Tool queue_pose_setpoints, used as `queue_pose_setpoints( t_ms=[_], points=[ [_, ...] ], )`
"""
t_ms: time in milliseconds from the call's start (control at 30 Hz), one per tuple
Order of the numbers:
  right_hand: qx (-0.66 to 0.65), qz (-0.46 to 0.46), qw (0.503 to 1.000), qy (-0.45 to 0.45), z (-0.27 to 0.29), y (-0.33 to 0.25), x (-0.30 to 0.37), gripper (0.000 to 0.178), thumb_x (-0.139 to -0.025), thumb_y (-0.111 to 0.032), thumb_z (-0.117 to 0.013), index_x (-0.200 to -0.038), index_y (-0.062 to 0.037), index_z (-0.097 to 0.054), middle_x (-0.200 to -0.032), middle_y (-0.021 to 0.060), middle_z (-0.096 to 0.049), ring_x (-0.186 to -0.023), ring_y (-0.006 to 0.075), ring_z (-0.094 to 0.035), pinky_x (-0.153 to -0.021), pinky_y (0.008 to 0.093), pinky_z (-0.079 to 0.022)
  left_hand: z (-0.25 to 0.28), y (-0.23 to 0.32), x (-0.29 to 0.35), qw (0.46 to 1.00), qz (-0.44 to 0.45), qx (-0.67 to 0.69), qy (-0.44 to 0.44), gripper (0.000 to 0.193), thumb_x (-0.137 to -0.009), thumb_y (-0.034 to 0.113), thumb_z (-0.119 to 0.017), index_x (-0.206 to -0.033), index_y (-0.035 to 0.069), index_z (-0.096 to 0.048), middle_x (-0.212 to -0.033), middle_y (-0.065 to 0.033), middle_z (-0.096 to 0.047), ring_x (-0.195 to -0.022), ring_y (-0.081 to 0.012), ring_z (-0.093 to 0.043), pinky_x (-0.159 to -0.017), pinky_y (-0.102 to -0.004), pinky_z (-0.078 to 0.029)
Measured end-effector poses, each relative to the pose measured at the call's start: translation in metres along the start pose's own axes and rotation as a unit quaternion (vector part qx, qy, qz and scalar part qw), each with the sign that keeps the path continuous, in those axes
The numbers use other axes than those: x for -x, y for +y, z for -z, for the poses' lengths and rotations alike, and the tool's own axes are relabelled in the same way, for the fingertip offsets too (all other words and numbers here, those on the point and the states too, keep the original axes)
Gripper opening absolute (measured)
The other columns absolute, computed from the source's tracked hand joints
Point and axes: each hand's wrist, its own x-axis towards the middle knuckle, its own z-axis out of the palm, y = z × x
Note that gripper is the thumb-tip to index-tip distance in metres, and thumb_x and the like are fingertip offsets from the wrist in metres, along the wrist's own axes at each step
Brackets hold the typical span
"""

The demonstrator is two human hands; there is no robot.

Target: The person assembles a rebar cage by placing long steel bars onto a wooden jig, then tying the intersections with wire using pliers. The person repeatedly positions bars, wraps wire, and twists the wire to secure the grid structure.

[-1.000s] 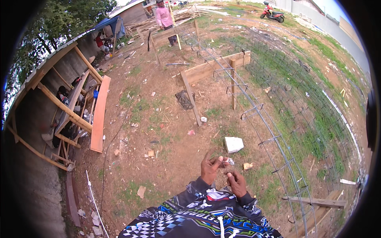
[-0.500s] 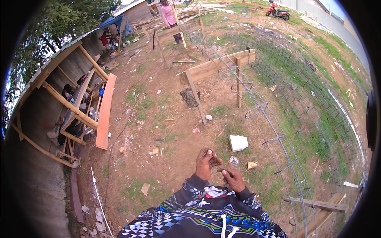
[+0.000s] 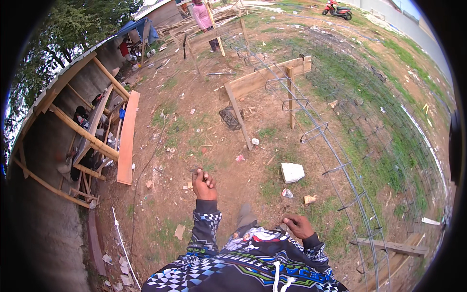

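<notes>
My left hand [image 3: 204,186] is raised out in front of me, its fingers curled in toward the thumb. A tiny dark bit shows at its fingertips, too small to name. Lower and to the right, my right hand [image 3: 300,227] stays close to my body with the thumb against the bent fingers. Whatever it may be pinching is hidden or too small to make out. Nearest to the right hand on the ground are a tan lump [image 3: 310,199] and a crumpled wrapper [image 3: 287,193]. Beyond them sits a white block [image 3: 292,173].
A long steel rebar cage [image 3: 332,152] runs along my right, propped on a wooden plank stand [image 3: 267,78]. A timber lean-to [image 3: 82,126] with an orange-brown board [image 3: 128,141] lines the left. A person in pink [image 3: 202,17] stands far ahead; a red motorbike [image 3: 337,9] is parked beyond.
My hands have moved apart: the left went out to the left and forward, while the right shifted slightly right and down. A foot has come into view between them.
</notes>
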Motion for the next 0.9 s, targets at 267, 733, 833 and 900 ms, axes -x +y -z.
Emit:
queue_pose_setpoints(
  t_ms=[267, 733, 833, 900],
  points=[
    [0.058, 0.018, 0.997, -0.037, 0.010, 0.009, 0.006, 0.037, -0.096, -0.039, -0.053, -0.098, -0.0060, -0.068, -0.081, 0.0146, -0.067, -0.074, 0.0317, -0.064, -0.068, 0.0391, -0.048, -0.023, 0.026, -0.051, 0.997, -0.055, 0.049, 0.034, 0.008, -0.101, 0.019, -0.046, -0.100, 0.014, -0.052, -0.067, 0.0024, -0.046, -0.044, -0.0061, -0.036, -0.037, -0.0219, -0.029],
    [0.201, 0.023, 0.953, 0.226, 0.060, -0.014, 0.037, 0.045, -0.085, -0.034, -0.067, -0.062, -0.0011, -0.048, -0.052, 0.0137, -0.036, -0.046, 0.0259, -0.036, -0.047, 0.0391, -0.031, -0.009, 0.123, -0.067, 0.971, -0.220, 0.094, -0.002, 0.011, -0.102, 0.017, -0.045, -0.099, 0.009, -0.051, -0.068, 0.0010, -0.045, -0.045, -0.0067, -0.034, -0.038, -0.0226, -0.027],
    [0.245, 0.034, 0.948, 0.200, 0.068, -0.013, 0.045, 0.042, -0.086, -0.037, -0.066, -0.064, -0.0034, -0.053, -0.053, 0.0165, -0.045, -0.048, 0.0337, -0.046, -0.048, 0.0425, -0.035, 0.002, 0.134, -0.075, 0.970, -0.226, 0.092, 0.003, 0.011, -0.102, 0.017, -0.044, -0.097, 0.009, -0.050, -0.068, 0.0004, -0.045, -0.044, -0.0067, -0.033, -0.037, -0.0233, -0.027],
    [0.241, 0.049, 0.950, 0.190, 0.072, -0.007, 0.050, 0.041, -0.087, -0.037, -0.065, -0.066, -0.0035, -0.053, -0.053, 0.0171, -0.045, -0.049, 0.0358, -0.046, -0.049, 0.0433, -0.036, 0.012, 0.142, -0.082, 0.965, -0.245, 0.091, 0.003, 0.012, -0.102, 0.017, -0.044, -0.096, 0.009, -0.050, -0.068, 0.0003, -0.045, -0.044, -0.0067, -0.033, -0.036, -0.0235, -0.026]
  ],
)
